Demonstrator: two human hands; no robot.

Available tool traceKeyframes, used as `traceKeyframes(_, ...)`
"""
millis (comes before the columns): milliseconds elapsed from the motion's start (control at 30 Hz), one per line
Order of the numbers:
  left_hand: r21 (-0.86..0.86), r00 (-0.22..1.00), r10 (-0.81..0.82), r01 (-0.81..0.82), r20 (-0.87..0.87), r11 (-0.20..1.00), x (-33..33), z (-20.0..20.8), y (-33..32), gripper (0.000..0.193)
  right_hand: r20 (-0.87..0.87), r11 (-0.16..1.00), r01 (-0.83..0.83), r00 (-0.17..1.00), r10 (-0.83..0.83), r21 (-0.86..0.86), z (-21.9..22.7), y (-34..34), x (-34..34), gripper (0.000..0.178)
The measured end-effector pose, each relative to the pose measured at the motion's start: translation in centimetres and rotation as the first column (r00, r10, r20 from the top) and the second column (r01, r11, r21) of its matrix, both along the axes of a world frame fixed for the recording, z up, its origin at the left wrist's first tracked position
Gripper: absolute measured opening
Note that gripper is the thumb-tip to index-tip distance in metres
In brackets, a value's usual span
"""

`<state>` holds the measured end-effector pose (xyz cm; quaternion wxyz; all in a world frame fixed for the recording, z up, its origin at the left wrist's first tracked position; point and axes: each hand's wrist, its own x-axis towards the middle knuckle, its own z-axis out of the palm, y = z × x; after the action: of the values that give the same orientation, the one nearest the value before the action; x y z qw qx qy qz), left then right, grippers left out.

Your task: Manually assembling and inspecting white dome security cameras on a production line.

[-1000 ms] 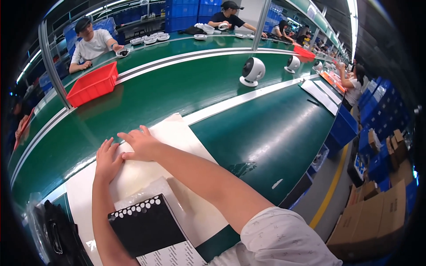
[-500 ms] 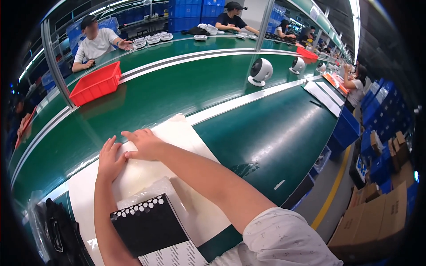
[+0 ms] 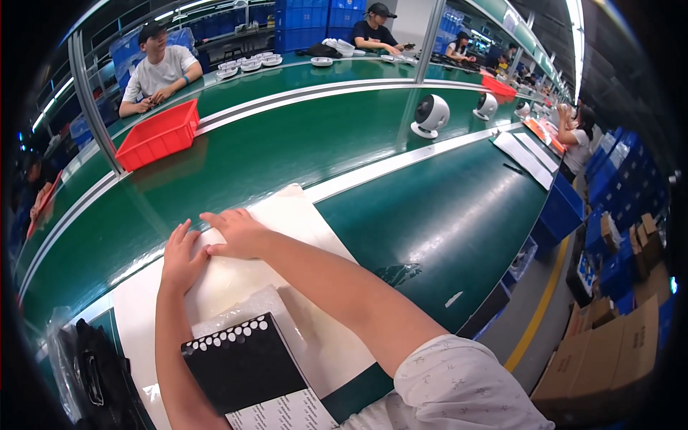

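On green bench (image 3: pixel 444 215) | hands flat, unclenched on white sheet (image 3: pixel 301 215) | factory line, red bin (image 3: pixel 159 135)

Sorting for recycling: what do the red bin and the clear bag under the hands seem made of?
The red bin looks like rigid moulded plastic: even colour, slightly glossy walls. The clear bag seems thin plastic film: see-through, wrinkled, with bright glints. Both hands, left and right, lie flat on it.

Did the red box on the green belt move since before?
Cannot tell. The red box sits at much the same spot beside the grey slanted post as earlier. Its small shift in the picture matches the head camera moving, since the whole scene shifts with it.
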<state>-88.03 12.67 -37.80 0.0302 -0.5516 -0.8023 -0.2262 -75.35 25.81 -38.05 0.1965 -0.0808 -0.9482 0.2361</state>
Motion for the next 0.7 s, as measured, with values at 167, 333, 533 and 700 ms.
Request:
traceKeyframes(167, 0.013, 1.0, -0.011, 0.011, 0.001, 1.0, -0.15, -0.06, -0.01, 0.037, 0.001, 1.0, -0.018, 1.0, 0.018, -0.012, -0.18, 0.17, -0.22, 0.067)
traceKeyframes(333, 0.037, 1.0, -0.012, 0.012, -0.001, 0.999, -0.01, 0.08, -0.06, 0.036, 0.035, 1.0, 0.0, 0.999, 0.0, -0.005, -0.08, 0.06, -0.32, 0.066)
traceKeyframes(533, 0.053, 1.0, -0.015, 0.015, -0.011, 0.998, -0.2, 0.03, -0.11, 0.036, 0.06, 1.0, 0.013, 0.998, -0.011, -0.024, 0.33, -0.33, -0.14, 0.065)
traceKeyframes(700, 0.055, 1.0, -0.017, 0.017, -0.01, 0.998, -0.31, 0.04, -0.06, 0.036, 0.049, 1.0, 0.002, 0.999, -0.001, -0.014, 0.02, -0.12, -0.43, 0.065)
